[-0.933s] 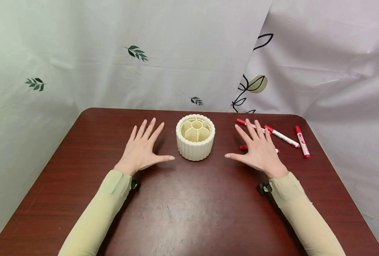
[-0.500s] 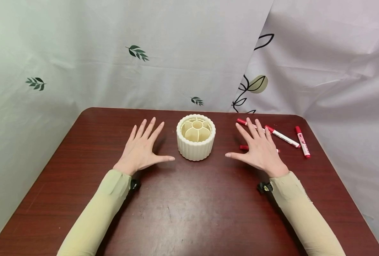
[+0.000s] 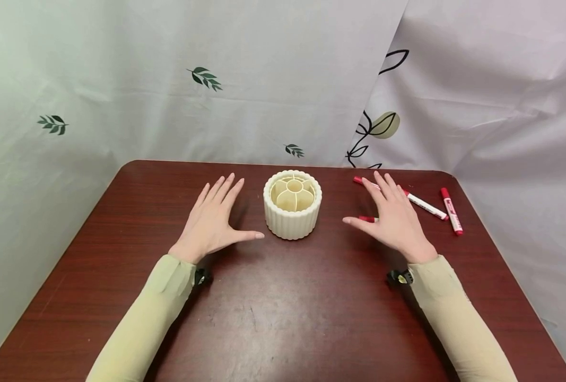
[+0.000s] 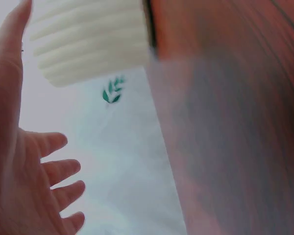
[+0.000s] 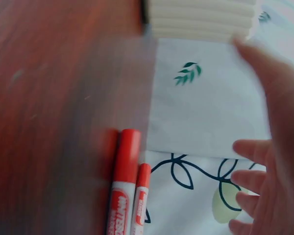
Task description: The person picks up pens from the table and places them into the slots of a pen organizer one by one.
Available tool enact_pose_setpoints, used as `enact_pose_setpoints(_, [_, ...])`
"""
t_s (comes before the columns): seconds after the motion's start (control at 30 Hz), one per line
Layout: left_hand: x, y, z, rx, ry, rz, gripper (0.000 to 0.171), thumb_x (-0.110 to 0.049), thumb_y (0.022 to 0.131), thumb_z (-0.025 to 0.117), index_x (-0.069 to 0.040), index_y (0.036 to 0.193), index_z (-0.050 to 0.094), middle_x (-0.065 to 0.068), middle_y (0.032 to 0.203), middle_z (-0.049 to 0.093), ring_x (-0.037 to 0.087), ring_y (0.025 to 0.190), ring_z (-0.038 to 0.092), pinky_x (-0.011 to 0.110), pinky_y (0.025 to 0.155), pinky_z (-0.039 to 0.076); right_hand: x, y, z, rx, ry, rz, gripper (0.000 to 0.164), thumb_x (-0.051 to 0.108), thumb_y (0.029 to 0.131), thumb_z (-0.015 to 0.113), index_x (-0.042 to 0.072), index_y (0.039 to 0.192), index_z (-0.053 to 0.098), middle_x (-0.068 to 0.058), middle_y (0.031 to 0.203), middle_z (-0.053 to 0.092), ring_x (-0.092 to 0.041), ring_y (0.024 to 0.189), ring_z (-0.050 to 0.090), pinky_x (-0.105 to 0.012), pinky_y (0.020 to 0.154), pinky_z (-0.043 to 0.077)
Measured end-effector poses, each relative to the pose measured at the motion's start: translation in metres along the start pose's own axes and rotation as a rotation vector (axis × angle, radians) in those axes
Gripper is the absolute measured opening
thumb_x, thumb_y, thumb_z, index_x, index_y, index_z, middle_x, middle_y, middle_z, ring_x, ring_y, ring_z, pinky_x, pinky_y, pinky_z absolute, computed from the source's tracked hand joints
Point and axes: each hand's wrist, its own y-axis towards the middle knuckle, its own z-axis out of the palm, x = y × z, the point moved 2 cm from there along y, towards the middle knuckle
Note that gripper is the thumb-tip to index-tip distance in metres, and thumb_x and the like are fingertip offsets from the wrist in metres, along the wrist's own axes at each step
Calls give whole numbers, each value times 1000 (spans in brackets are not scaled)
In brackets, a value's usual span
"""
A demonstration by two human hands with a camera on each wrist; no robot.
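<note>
A cream, ribbed round pen holder (image 3: 292,224) with petal-shaped compartments stands upright near the back middle of the table. My left hand (image 3: 209,225) hovers to its left, fingers spread and thumb pointing at it, holding nothing. To the right, my right hand (image 3: 396,223) is spread too, apart from the holder and above red-capped markers. One marker (image 3: 368,218) is mostly hidden under that hand, and another marker (image 3: 359,180) is partly covered by its fingers. In the right wrist view a marker (image 5: 125,166) lies below the palm; in the left wrist view the holder (image 4: 90,41) is beyond the thumb.
Farther right lie a white-bodied marker (image 3: 426,206) and a separate marker (image 3: 452,211) near the right edge of the dark red wooden table (image 3: 283,318). A pale leaf-printed curtain (image 3: 263,79) hangs behind the table and at its sides.
My right hand has shifted slightly right and its fingers have drawn closer together. The left hand's fingers have also come a little closer together. The holder and markers stay put.
</note>
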Motion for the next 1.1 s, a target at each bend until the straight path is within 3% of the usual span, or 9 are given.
enact_pose_setpoints(0.17, [-14, 4, -5, -56, -212, 1, 123, -86, 68, 69, -16, 162, 29, 6, 165, 27, 23, 152, 19, 44, 122, 15, -3, 5, -9, -76, 115, -2, 80, 44, 86, 82, 2, 147, 52, -16, 160, 35, -32, 151, 21, -51, 120, 21])
enact_pose_setpoints(0.33, [-28, 8, -4, -80, -499, -51, 115, -68, 68, 85, -25, 161, 32, -6, 162, 32, 15, 148, 28, 46, 116, 31, -10, 9, -20, -169, 190, 27, 64, 28, 85, 85, 0, 138, 61, -18, 150, 49, -31, 147, 33, -49, 118, 28])
enact_pose_setpoints(0.43, [-35, 12, -1, -99, -596, -57, 112, -60, 68, 90, -27, 160, 34, -11, 160, 34, 11, 145, 31, 45, 115, 33, -16, 13, -27, -216, 204, 44, 59, 22, 84, 86, 1, 135, 64, -19, 144, 55, -35, 141, 41, -50, 116, 32])
enact_pose_setpoints(0.73, [-53, 25, 11, -108, -701, -64, 117, -57, 65, 93, -22, 160, 33, -3, 158, 39, 10, 143, 34, 43, 114, 34, -39, 18, -49, -248, 207, 152, 57, 21, 85, 85, 1, 134, 65, -17, 139, 60, -36, 131, 52, -49, 111, 38])
enact_pose_setpoints(1.1, [-59, 29, 19, -125, -712, -105, 121, -53, 62, 96, -15, 159, 35, 0, 157, 39, 15, 143, 36, 42, 114, 34, -65, 0, -62, -157, 191, 270, 57, 33, 86, 84, 7, 133, 68, -18, 128, 66, -38, 123, 56, -55, 100, 42])
